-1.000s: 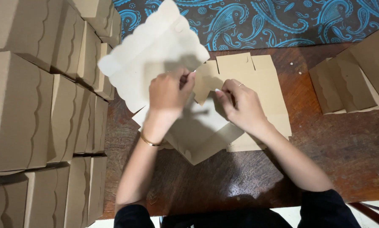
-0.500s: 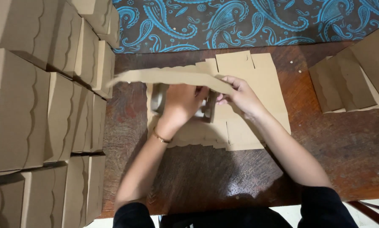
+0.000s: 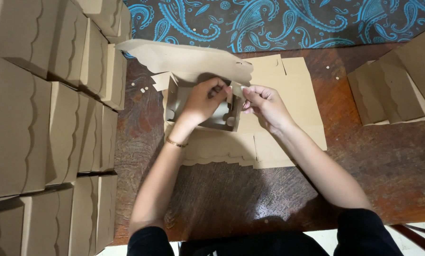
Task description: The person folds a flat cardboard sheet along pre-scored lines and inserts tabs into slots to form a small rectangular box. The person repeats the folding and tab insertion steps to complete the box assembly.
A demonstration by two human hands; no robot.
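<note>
Dark wood counter (image 3: 222, 199), paisley cloth (image 3: 279, 19) at far edge; stacked kraft boxes (image 3: 37, 123) wall off the left, more boxes (image 3: 397, 90) at right, bare wood nr the front edge. Mid-counter, on flat box blanks (image 3: 279, 137), a half-folded box (image 3: 198, 102) w/ scalloped lid raised. Left hand (image 3: 203, 102) curls into it, gripping a wall; right hand (image 3: 264, 104) pinches its right-side flap.
</note>
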